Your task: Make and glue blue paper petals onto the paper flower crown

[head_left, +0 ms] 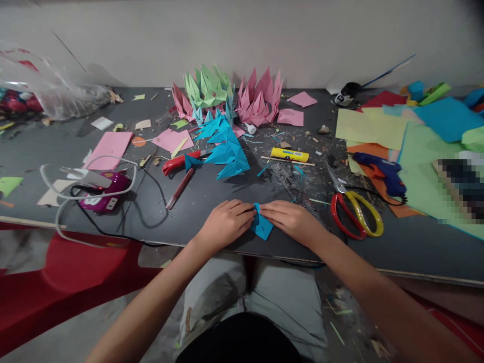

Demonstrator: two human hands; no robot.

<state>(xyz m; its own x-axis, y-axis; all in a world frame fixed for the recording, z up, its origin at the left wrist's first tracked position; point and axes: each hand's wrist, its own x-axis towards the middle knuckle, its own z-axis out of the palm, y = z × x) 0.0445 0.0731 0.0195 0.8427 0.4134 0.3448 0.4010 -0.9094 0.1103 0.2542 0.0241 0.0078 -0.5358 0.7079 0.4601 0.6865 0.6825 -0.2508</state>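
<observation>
Your left hand [226,222] and right hand [290,220] both rest on a small blue folded paper [261,226] at the near edge of the dark table [212,201], right in front of you. The fingers of each hand are curled down and pressing on the paper from either side, fingertips almost meeting over its top corner; whether they pinch a flap or only hold it flat is hard to tell from here.

Just beyond your hands lies a chain of blue folded pieces [227,148], leading back to a green paper crown [207,86] and a pink one [260,98] near the wall. Red-and-yellow scissors [355,212] lie just beside your right hand, with a blue glue gun [381,171] farther right on a spread of coloured sheets [416,146]. A yellow glue stick [289,155] sits behind them. To your left are a red-handled cutter [181,162], a pink sheet [109,148] and a purple device [106,194] with white cord.
</observation>
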